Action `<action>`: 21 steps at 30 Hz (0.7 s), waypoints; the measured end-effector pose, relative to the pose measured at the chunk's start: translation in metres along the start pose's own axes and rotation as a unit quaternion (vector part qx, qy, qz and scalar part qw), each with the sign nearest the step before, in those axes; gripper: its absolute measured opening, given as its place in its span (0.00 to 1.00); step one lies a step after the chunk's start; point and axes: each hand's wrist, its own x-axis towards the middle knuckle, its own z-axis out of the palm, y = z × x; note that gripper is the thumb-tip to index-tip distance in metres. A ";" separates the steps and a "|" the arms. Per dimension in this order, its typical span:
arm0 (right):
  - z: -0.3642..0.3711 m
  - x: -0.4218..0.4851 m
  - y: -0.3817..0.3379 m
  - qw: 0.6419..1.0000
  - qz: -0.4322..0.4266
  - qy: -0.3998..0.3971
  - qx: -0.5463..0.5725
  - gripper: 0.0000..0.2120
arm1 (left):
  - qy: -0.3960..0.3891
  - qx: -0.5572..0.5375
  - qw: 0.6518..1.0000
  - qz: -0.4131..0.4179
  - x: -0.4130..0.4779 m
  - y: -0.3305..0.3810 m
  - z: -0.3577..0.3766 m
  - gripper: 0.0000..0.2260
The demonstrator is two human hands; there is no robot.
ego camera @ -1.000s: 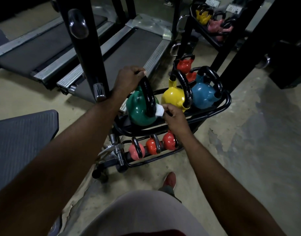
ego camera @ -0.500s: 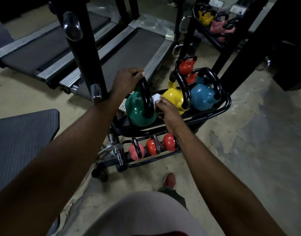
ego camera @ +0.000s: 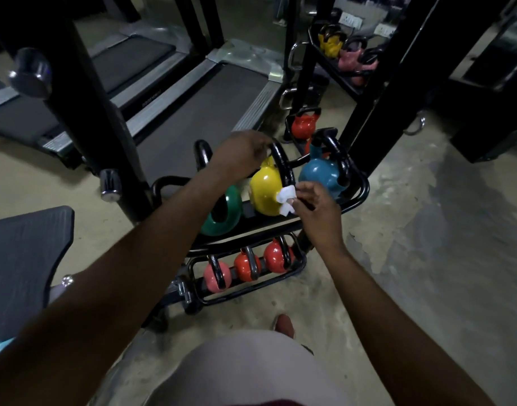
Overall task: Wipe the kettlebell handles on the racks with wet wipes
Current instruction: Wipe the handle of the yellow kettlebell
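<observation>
- Left hand (ego camera: 242,156) reaches over the top tier of the rack (ego camera: 360,192); fingers curled round the top of the black handle (ego camera: 283,168) of the yellow kettlebell (ego camera: 265,191).
- Right hand (ego camera: 316,207) pinches a crumpled white wet wipe (ego camera: 286,200) at its fingertips. The wipe sits against the lower end of that handle, where it meets the yellow body.
- Yellow kettlebell stands mid-row on the top tier. Green kettlebell (ego camera: 225,215) to its left, largely hidden under the left forearm. Blue kettlebell (ego camera: 319,176) just beside it on the right, its own black handle close behind the right hand.
- Lower tier: three small kettlebells in a row, one pink (ego camera: 216,279), two red-orange (ego camera: 246,268), black handles up.
- Black upright post (ego camera: 84,118) stands close to the rack's left end; grey padded bench (ego camera: 23,259) further left.
- Treadmills (ego camera: 192,112) lie behind the rack, decks running away from the camera.
- Orange kettlebell (ego camera: 304,126) sits behind the blue one; whether on the floor or on a shelf, cannot tell.
- Second rack (ego camera: 333,70) at the far back carries yellow and pink kettlebells, dim.
- Another dark upright rises just right of the blue kettlebell.
- Concrete floor (ego camera: 427,259), patchy; one shoe (ego camera: 283,325) below the rack.
</observation>
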 end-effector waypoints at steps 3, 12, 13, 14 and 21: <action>-0.005 0.025 0.000 0.983 0.085 -0.040 0.157 0.13 | -0.017 0.002 1.000 -0.017 0.019 0.004 0.016 0.13; -0.006 0.037 0.005 0.980 -0.158 -0.006 -0.117 0.12 | -0.047 -0.028 0.997 -0.045 0.043 -0.006 0.033 0.14; -0.004 0.035 0.007 0.969 -0.194 -0.018 -0.154 0.12 | -0.046 -0.032 0.997 -0.047 0.043 -0.008 0.034 0.14; -0.003 0.032 0.014 0.953 -0.227 -0.027 -0.198 0.12 | -0.044 -0.037 0.997 -0.050 0.044 -0.009 0.034 0.14; 0.003 0.043 0.018 0.876 -0.340 -0.011 -0.343 0.13 | -0.036 -0.050 0.997 -0.042 0.040 -0.010 0.037 0.15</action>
